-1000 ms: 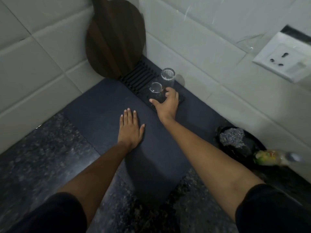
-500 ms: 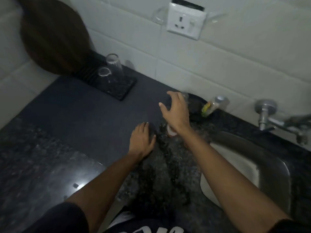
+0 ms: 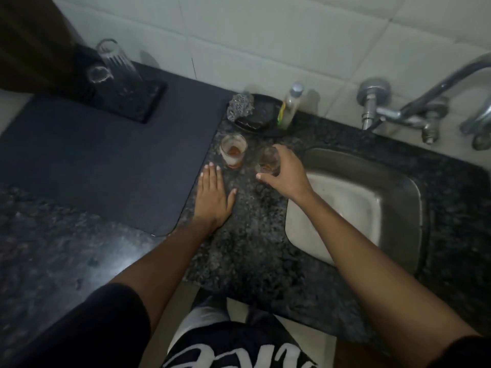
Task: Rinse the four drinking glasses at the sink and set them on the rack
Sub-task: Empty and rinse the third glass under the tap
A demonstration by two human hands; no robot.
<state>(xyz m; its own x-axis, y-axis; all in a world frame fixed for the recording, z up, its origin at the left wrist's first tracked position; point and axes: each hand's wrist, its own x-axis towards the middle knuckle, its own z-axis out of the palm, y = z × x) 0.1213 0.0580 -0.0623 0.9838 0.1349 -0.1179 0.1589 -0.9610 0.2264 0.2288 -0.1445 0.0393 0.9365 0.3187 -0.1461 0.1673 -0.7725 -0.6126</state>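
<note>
Granite counter (image 3: 247, 235): dark, speckled; steel sink (image 3: 398, 187) sunk into it at right.
Right hand (image 3: 285, 173): fingers curled round a small glass (image 3: 269, 162) from above and the sink side, thumb on the near side. Glass upright, at the sink's left edge, brownish dregs inside. Cannot tell whether it is lifted or on the counter.
Left hand (image 3: 214, 192): flat, palm down, fingers straight and together, holding nothing; rests on the counter at the edge of the dark mat (image 3: 106, 160).
Second dirty glass (image 3: 233, 151): upright on the counter just beyond the left fingertips, orange residue at the bottom, beside the held glass.
Rack (image 3: 138, 102): black, on the mat's far corner by the wall; two clear glasses (image 3: 117, 59) stand on it upside down, close together.
Tap (image 3: 430, 102): wall-mounted, spout over the sink's far right.
Behind the dirty glasses: black dish (image 3: 265, 112) with a steel scrubber (image 3: 240, 106); soap bottle (image 3: 289, 107) upright beside it.
Far left: dark wooden board (image 3: 26, 35) leaning on the tiles.
</note>
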